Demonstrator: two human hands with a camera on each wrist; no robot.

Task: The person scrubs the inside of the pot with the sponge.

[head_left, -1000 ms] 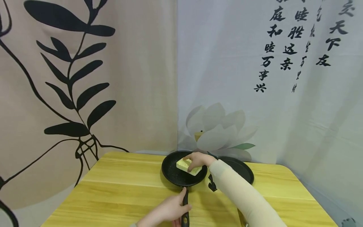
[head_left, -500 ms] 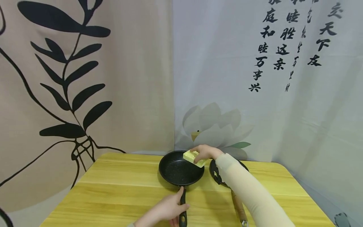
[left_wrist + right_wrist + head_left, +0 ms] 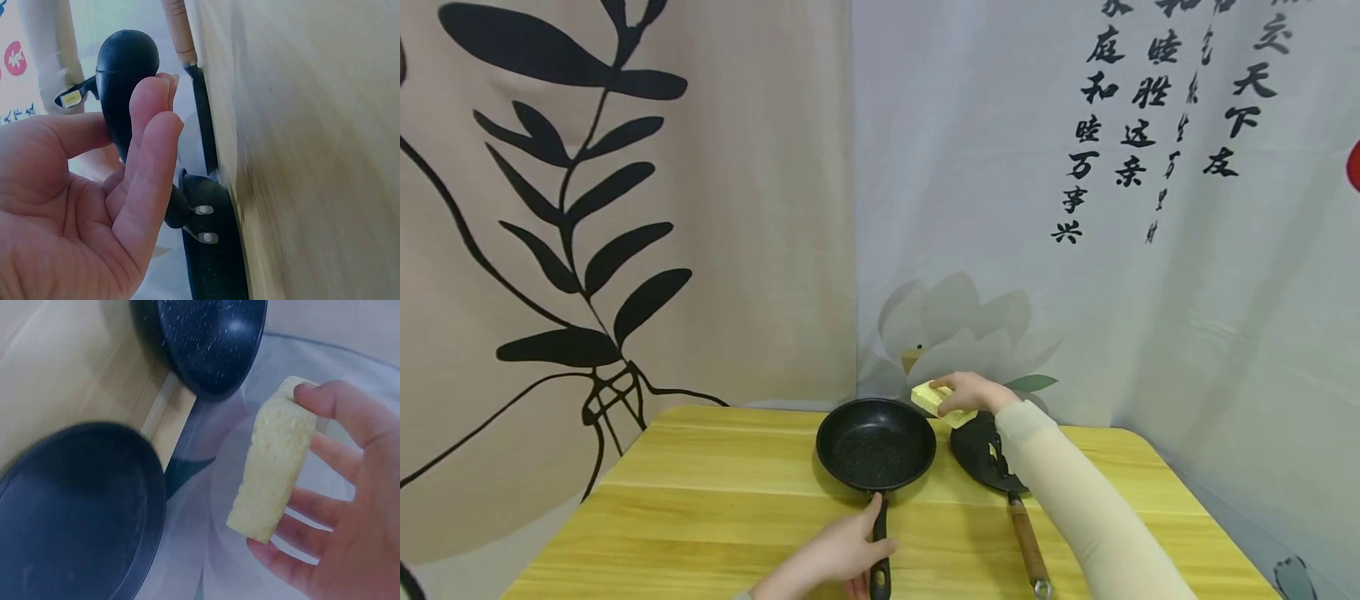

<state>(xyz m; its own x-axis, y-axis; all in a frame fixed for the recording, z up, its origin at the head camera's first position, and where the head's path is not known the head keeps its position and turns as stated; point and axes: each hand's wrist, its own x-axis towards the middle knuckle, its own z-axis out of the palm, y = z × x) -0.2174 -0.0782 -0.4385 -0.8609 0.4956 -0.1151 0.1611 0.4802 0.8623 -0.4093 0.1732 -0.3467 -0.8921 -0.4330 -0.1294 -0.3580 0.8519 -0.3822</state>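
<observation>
My left hand (image 3: 850, 546) grips the black handle (image 3: 127, 56) of a deep frying pan (image 3: 876, 442), thumb lying along it. The pan rests on the table, its dark inside speckled with white in the right wrist view. My right hand (image 3: 976, 392) holds a pale yellow sponge block (image 3: 272, 465) between thumb and fingers. In the head view the sponge is raised at the pan's right rim, between it and a second, flatter black pan (image 3: 976, 450). My right forearm hides part of that flatter pan.
The flat pan's wooden handle (image 3: 1028, 542) points toward the table's front. Both pans stand near the back edge of the wooden table (image 3: 722, 492). Behind it hangs a printed cloth (image 3: 775, 208) with leaves, a lotus and writing.
My right hand has lifted the sponge from inside the frying pan and moved it right, past the rim. My left hand stays on the handle. The view has shifted slightly right.
</observation>
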